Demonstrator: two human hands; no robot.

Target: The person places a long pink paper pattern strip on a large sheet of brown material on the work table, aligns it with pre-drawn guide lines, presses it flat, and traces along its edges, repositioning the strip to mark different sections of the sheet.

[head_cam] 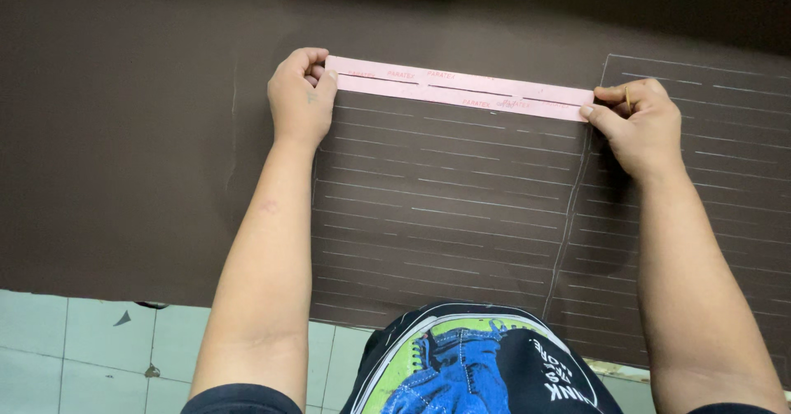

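A long pink strip (458,89) with slots cut along it lies flat across a dark brown sheet (148,159). My left hand (300,94) pinches the strip's left end. My right hand (641,124) presses down on its right end and also holds a thin pencil-like stick between the fingers. Below the strip the brown sheet carries several rows of pale dashed lines (445,208), boxed in by a drawn outline. More such rows run under and past my right hand.
The brown sheet covers most of the view and ends at a near edge over a pale green tiled floor (91,348). A small dark scrap (123,318) lies on the tiles. My printed black shirt (478,360) shows at the bottom.
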